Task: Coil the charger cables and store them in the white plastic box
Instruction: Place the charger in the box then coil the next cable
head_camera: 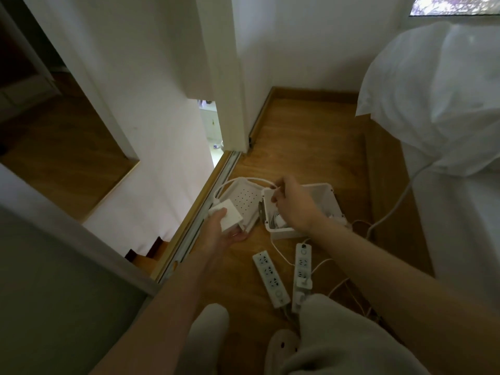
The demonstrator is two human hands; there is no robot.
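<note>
A white plastic box (328,201) stands open on the wooden floor, its perforated lid (244,198) lying flat to its left. My left hand (220,231) grips a square white charger brick (229,216) over the lid. Its white cable (238,180) arcs up and across to my right hand (293,205), which pinches the cable's end above the box. Some white items lie inside the box, partly hidden by my right hand.
Two white power strips (270,277) (302,274) lie on the floor in front of the box, with thin white cords (336,286) trailing right. A bed with a white pillow (433,98) stands at the right. A sliding-door track (200,217) runs along the left. My knees and a slipper are below.
</note>
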